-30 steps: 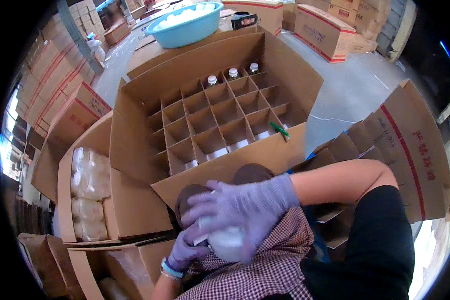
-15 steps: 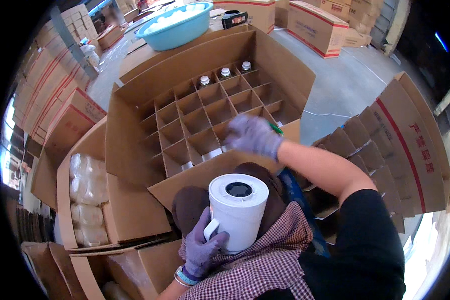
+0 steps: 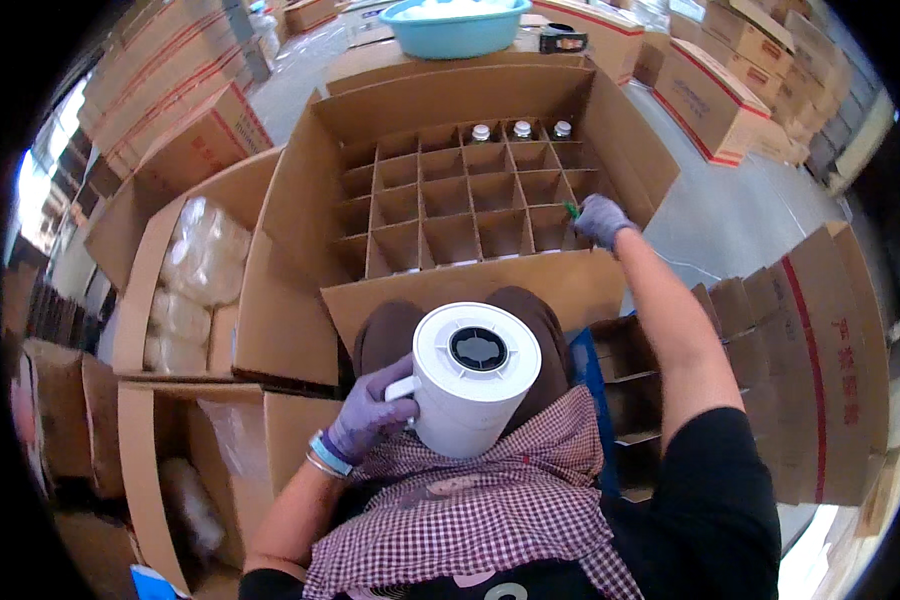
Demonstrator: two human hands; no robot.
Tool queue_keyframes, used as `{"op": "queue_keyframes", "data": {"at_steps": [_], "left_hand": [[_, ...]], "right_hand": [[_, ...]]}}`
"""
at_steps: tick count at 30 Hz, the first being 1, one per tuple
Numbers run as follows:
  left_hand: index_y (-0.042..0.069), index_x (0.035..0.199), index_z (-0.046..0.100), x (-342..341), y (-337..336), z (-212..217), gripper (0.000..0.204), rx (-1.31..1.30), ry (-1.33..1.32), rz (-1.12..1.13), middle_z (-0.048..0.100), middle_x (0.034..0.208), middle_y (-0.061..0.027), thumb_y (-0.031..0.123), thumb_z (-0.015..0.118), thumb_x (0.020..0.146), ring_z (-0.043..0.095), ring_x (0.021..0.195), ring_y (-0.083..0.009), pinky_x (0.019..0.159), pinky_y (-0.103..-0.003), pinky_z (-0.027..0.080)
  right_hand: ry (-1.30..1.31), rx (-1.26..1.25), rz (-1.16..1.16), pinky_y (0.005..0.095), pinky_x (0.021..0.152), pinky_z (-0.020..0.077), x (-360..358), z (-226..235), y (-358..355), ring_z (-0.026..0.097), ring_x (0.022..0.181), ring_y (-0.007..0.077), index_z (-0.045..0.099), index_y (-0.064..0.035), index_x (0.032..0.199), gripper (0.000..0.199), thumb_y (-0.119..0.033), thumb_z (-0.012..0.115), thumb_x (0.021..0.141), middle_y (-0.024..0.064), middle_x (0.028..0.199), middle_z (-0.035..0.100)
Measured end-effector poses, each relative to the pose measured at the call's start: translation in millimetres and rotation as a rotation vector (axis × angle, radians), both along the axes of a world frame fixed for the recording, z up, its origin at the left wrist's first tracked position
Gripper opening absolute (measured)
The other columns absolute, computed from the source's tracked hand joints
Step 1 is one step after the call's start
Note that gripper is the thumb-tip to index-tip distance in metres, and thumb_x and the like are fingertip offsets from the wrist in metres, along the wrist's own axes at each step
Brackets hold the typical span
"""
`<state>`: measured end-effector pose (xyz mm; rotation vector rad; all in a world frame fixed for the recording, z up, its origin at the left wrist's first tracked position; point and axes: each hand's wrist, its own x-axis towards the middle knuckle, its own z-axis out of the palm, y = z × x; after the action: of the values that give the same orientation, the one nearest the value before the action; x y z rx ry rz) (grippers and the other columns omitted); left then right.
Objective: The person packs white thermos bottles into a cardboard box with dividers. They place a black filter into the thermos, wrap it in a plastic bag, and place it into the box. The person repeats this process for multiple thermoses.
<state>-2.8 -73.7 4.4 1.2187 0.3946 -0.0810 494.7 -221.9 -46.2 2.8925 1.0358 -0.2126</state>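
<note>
My left hand (image 3: 368, 412), in a purple glove, holds a white cylindrical container (image 3: 467, 380) upright against my lap; its round top has a dark centre. My right hand (image 3: 600, 219), also gloved, reaches out to the right edge of the divider grid and closes on a small green object (image 3: 573, 210). In front of me stands a large open cardboard box (image 3: 300, 210) with a cardboard divider grid (image 3: 460, 205). Three capped bottles (image 3: 516, 130) stand in the far row of cells. A checked apron covers my lap.
A box of clear plastic-wrapped bundles (image 3: 200, 260) lies to the left. A blue basin (image 3: 453, 27) sits beyond the big box. Stacked cartons line the left and the far right. Folded divider inserts (image 3: 770, 330) stand at my right on the grey floor.
My right hand left the top of the white container and reached forward to the grid's right edge, onto the green object. The container's top is now uncovered in my left hand.
</note>
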Motion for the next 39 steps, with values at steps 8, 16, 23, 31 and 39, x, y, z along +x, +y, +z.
{"op": "queue_keyframes", "data": {"at_steps": [8, 16, 23, 31, 39], "left_hand": [[0.0, 0.138, 0.059, 13, 34, -34, 0.077, 0.109, -0.185, -0.312, 0.068, 0.126, -0.0054, 0.023, 0.089, 0.072, 0.061, 0.117, -0.0147, 0.106, -0.032, 0.045], [-0.002, 0.129, 0.064, 45, 37, -59, 0.077, 0.028, -0.213, -0.532, 0.072, 0.114, -0.0031, 0.034, 0.093, 0.068, 0.062, 0.102, -0.0097, 0.092, -0.03, 0.052], [0.001, 0.142, 0.056, 32, 27, -32, 0.083, 0.017, -0.269, -0.54, 0.068, 0.13, -0.0096, 0.022, 0.091, 0.07, 0.064, 0.115, -0.0164, 0.107, -0.032, 0.045], [0.002, 0.142, 0.056, 26, 27, -30, 0.081, 0.022, -0.282, -0.503, 0.068, 0.13, -0.0095, 0.022, 0.09, 0.071, 0.064, 0.115, -0.0173, 0.106, -0.033, 0.046], [0.003, 0.143, 0.055, 21, 25, -19, 0.083, 0.02, -0.236, -0.499, 0.068, 0.129, -0.0083, 0.023, 0.09, 0.071, 0.063, 0.117, -0.0161, 0.107, -0.033, 0.045]], "right_hand": [[0.337, 0.585, 1.228, 0.0428, 0.103, 0.0474, -222, 212, -49, 0.058, 0.121, 0.0284, 0.065, -0.0108, 0.11, 0.031, -0.009, 0.072, 0.08, 0.0073, 0.112, 0.063], [0.215, 0.484, 1.513, 0.0558, 0.112, 0.0405, -277, 191, -87, 0.058, 0.12, 0.0301, 0.063, -0.015, 0.105, 0.038, -0.008, 0.078, 0.072, 0.0082, 0.11, 0.061], [0.247, 0.545, 1.64, 0.0536, 0.11, 0.045, -295, 190, -88, 0.059, 0.116, 0.0298, 0.065, -0.0133, 0.102, 0.033, -0.009, 0.078, 0.072, 0.0095, 0.105, 0.057], [0.248, 0.434, 1.577, 0.0538, 0.111, 0.044, -287, 197, -71, 0.06, 0.115, 0.0285, 0.063, -0.0161, 0.108, 0.042, -0.005, 0.081, 0.071, 0.008, 0.104, 0.06], [0.207, 0.422, 1.627, 0.0536, 0.108, 0.0476, -294, 204, -67, 0.06, 0.114, 0.0292, 0.068, -0.0187, 0.096, 0.034, -0.01, 0.084, 0.067, 0.0081, 0.102, 0.057]]}}
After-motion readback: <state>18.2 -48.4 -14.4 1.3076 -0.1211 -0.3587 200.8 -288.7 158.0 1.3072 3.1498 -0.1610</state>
